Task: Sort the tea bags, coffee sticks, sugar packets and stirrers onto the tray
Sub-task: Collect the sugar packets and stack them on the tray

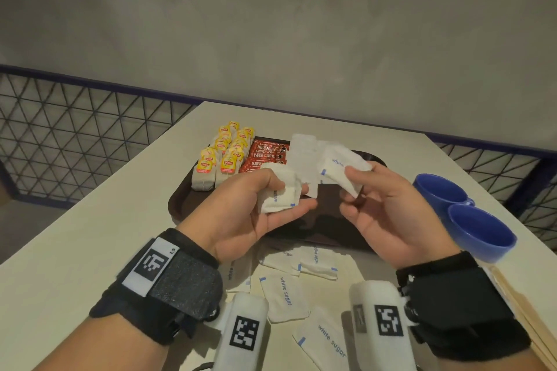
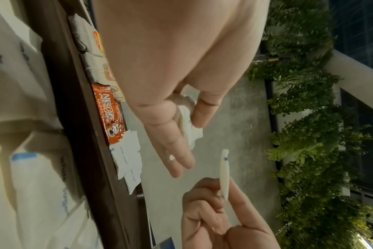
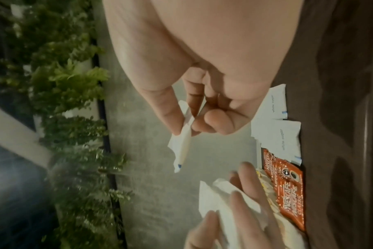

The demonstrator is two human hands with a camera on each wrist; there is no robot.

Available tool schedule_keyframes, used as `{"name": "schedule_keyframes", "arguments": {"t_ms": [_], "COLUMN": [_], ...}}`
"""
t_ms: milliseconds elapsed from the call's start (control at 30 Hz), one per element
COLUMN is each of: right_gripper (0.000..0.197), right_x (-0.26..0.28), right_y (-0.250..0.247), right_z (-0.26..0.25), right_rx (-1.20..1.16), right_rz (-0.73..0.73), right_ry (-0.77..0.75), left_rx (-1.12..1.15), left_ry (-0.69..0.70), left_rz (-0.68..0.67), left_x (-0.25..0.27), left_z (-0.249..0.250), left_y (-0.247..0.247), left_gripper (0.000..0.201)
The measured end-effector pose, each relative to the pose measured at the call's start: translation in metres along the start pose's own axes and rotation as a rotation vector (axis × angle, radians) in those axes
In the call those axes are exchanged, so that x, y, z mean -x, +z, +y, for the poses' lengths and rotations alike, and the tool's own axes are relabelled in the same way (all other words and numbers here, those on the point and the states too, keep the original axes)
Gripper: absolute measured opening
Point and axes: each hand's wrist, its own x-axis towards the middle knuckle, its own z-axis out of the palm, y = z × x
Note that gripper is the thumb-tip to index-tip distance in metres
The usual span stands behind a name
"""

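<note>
White paper sugar packets (image 1: 278, 196) sit gathered in the left hand (image 1: 256, 211), thumb pressed over them against the fingers, long axis running from the palm out toward the right hand (image 1: 388, 214); that hand's grip pinches a single sugar packet (image 1: 342, 170) between thumb and fingers, its long axis slanting up and away to the left. Beyond both grips lies the dark brown tray (image 1: 180, 205), carrying yellow-tagged tea bags (image 1: 224, 156), red coffee sticks (image 1: 265, 155) and more white packets behind the held one. Below the wrists, loose packets (image 1: 284, 295) lie on the tabletop (image 1: 90, 235); two blue cups (image 1: 461, 211) stand just right of the right hand, wooden stirrers (image 1: 521, 304) beside its wrist. From the left wrist, the left fingers (image 2: 172, 139) curl round crumpled white paper, while the opposite grip holds its packet (image 2: 225, 175) edge-on, pointing away from the fingers. From the right wrist, thumb and forefinger clamp the packet (image 3: 183, 143) edge-on, its blue-marked end pointing away from the palm toward the left hand's bundle (image 3: 219, 202).
</note>
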Motion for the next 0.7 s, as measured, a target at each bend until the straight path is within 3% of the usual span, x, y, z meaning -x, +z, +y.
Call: {"name": "schedule_keyframes", "arguments": {"t_ms": [133,300,500,700], "right_gripper": [0.016,0.039,0.037,0.035], "right_x": [0.003,0.002,0.000,-0.003], "right_y": [-0.005,0.000,0.004,0.005], "right_z": [-0.004,0.000,0.010,0.013], "right_rx": [-0.048,0.032,0.215,0.255], "right_rz": [-0.114,-0.219,-0.204,-0.115], "right_ry": [0.022,0.037,0.089,0.086], "left_rx": [-0.200,-0.382,-0.509,-0.448], "left_ry": [0.025,0.070,0.077,0.090], "left_rz": [0.072,0.105,0.113,0.107], "left_x": [-0.002,-0.003,-0.003,-0.002], "left_z": [-0.001,-0.003,-0.004,-0.002], "left_y": [-0.003,-0.003,-0.005,-0.002], "left_gripper": [0.023,0.025,0.022,0.034]}}
